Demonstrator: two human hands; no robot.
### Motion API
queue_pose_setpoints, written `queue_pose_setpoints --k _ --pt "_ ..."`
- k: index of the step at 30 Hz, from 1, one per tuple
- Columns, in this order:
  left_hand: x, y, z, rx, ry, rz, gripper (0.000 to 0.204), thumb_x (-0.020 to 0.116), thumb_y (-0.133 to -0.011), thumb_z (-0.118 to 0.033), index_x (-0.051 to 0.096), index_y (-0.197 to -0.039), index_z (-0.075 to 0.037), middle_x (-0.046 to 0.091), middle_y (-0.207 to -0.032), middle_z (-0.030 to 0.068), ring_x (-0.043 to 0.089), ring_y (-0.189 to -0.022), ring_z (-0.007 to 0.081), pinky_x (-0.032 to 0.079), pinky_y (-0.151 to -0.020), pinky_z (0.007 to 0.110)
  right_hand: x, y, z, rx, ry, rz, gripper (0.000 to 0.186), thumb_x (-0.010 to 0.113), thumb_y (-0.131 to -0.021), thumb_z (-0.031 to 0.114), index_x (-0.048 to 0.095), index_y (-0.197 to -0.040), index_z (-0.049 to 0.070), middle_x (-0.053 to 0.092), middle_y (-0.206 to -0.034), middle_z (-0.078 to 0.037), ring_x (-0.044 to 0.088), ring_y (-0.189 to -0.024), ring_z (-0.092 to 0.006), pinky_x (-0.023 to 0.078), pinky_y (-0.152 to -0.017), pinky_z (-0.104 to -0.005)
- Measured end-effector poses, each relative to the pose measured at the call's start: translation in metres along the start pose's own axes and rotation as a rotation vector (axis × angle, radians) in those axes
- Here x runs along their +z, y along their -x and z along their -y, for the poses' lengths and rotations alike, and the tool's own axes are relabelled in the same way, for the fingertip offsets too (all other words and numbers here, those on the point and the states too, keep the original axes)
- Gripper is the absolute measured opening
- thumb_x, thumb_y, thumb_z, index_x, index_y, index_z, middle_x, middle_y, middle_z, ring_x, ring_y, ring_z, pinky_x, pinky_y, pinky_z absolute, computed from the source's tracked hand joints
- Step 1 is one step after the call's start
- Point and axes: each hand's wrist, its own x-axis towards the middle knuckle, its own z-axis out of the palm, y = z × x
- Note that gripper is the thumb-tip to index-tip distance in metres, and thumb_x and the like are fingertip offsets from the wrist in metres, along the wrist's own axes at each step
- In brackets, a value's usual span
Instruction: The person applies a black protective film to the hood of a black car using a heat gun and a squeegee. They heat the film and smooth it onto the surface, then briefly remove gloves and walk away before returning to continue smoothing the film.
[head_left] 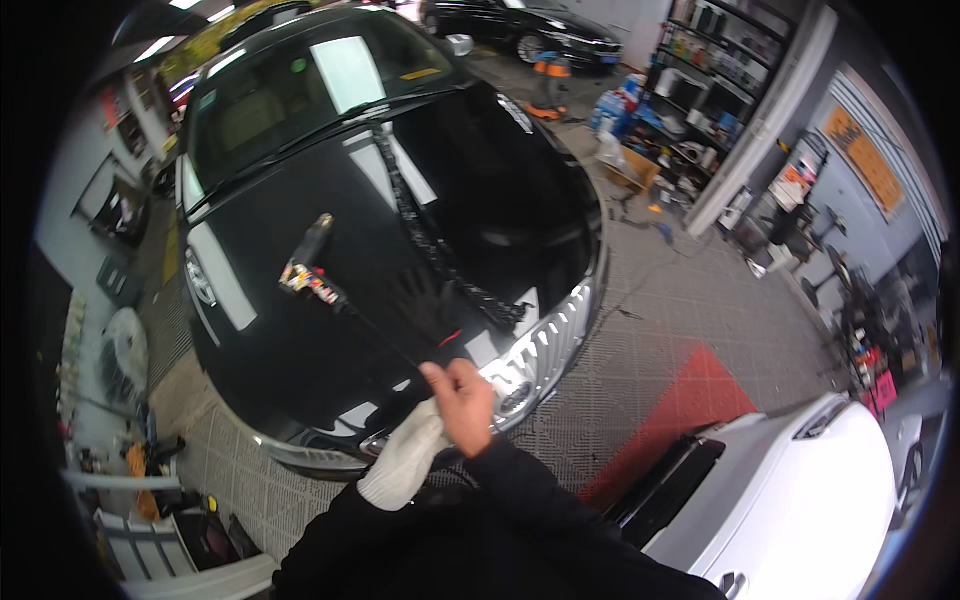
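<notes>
My left hand [410, 455] wears a white knit glove, its fingers hidden behind my right hand. Bare and closed, my right hand [465, 405] lies over the finger end of that glove and appears to grip it. Both are held above the front edge of a black car's hood [290, 350]. Ahead of them on the hood lies a black glove [425, 300], near a small red edge. To its left is a sticker-covered heat gun [312, 275] with a dark cord trailing toward me. A crumpled black film strip [420, 235] runs down the hood toward the chrome grille [550, 345].
A white car part [780, 490] stands close at the lower right, beside a red floor area [690, 410]. Crowded shelves [710, 75] and an orange shop vacuum [549, 85] are at the back right. A white-framed cart [150, 550] is at the lower left.
</notes>
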Motion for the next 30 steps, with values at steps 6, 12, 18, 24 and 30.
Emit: queue_pose_setpoints --k 6,12,18,24,30 --pt "0.003 0.002 -0.003 -0.009 0.155 0.096 0.085 0.052 -0.111 -0.046 0.012 -0.168 0.002 0.026 -0.172 0.0153 0.029 -0.159 0.0246 0.026 -0.13 0.042 -0.002 -0.015 -0.012 0.028 0.009 -0.011 0.049 0.074 -0.102 0.028 0.053 -0.069 -0.001 0.042 -0.059 -0.013 0.037 -0.057 -0.0194 0.036 -0.054 -0.0404" --pt "-0.035 0.032 -0.004 -0.033 -0.394 0.062 0.074 0.05 -0.114 -0.032 0.013 -0.169 0.0 0.023 -0.175 0.0148 0.029 -0.159 0.0248 0.029 -0.128 0.039 0.006 -0.056 -0.017 -0.106 0.004 -0.17 0.056 0.07 -0.106 0.027 0.043 -0.065 0.0 0.031 -0.06 0.003 0.029 -0.063 -0.0074 0.025 -0.052 -0.0356" --pt "-0.059 0.089 -0.03 0.14 0.033 -0.077 0.081 0.048 -0.114 -0.043 -0.005 -0.172 -0.022 0.026 -0.174 0.0191 0.035 -0.157 0.0363 0.032 -0.125 0.052 0.015 -0.151 -0.012 -0.142 0.084 -0.214 0.061 0.064 -0.107 0.039 0.05 -0.068 -0.006 0.041 -0.059 -0.019 0.034 -0.057 -0.0176 0.031 -0.055 -0.0451" --pt "-0.092 0.119 -0.048 0.201 -0.218 -0.046 0.063 0.046 -0.113 -0.043 0.034 -0.163 -0.007 0.051 -0.158 0.0204 0.053 -0.143 0.0321 0.042 -0.118 0.047 0.091 -0.231 -0.044 -0.037 0.547 -0.005 0.063 0.062 -0.101 0.059 0.07 -0.097 -0.003 0.075 -0.1 -0.027 0.071 -0.101 -0.0481 0.053 -0.091 -0.0539" --pt "-0.09 0.247 0.009 -0.125 -0.303 -0.005 0.043 0.047 -0.115 -0.034 0.072 -0.109 0.0 0.071 -0.097 0.0069 0.066 -0.09 0.0162 0.052 -0.086 0.037 0.042 -0.167 -0.048 -0.113 0.438 0.708 0.043 0.057 -0.111 0.035 0.068 -0.121 -0.006 0.075 -0.106 -0.014 0.069 -0.098 -0.0207 0.053 -0.091 -0.0337"
